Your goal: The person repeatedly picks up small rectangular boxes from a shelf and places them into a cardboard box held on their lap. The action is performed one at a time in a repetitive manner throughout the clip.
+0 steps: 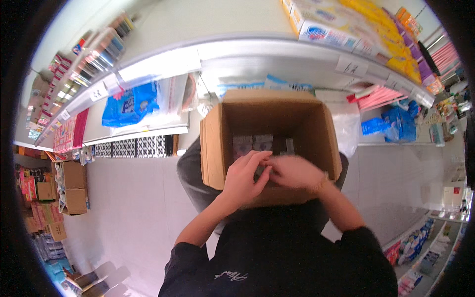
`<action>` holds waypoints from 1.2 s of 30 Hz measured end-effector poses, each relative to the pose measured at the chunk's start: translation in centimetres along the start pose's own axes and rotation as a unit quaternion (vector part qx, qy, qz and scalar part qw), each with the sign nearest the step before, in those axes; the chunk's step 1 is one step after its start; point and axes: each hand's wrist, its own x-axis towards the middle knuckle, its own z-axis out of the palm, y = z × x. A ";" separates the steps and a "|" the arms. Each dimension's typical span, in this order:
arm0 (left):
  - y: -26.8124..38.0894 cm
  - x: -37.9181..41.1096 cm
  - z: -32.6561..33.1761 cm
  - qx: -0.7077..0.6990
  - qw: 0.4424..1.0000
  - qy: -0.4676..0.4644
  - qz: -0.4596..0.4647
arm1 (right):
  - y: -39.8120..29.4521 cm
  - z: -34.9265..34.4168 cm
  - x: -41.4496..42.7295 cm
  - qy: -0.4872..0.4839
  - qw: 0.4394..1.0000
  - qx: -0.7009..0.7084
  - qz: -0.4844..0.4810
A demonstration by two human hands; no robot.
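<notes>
An open cardboard box (274,113) rests on my lap with its flaps spread outward. Small printed packs (262,142) lie at its bottom, partly covered by my hands. My left hand (248,174) is over the near part of the box, its thumb and fingers curved towards the other hand. My right hand (295,170) is blurred and meets the left at the fingertips. Whether a small thing is between the fingers cannot be made out. A narrow light-coloured item (289,145) stands inside the box beyond my right hand.
A metal shelf edge (267,55) with price tags runs across in front of me. Yellow-and-white packages (356,26) sit on the upper shelf, and a blue plastic pack (131,104) lies below. Another cardboard box (75,187) stands on the floor (126,200) at left.
</notes>
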 end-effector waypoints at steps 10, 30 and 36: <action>7.5 14.4 -6.8 0.113 0.937 0.222 0.244 | -1.9 5.8 -3.2 0.304 0.952 -0.021 0.033; 9.0 26.0 -4.4 0.340 0.877 0.156 0.301 | -1.3 6.3 -3.7 0.314 0.948 -0.027 0.035; 10.4 23.0 -4.9 0.228 0.845 0.283 0.392 | -1.0 6.9 -3.6 0.326 0.945 -0.018 0.033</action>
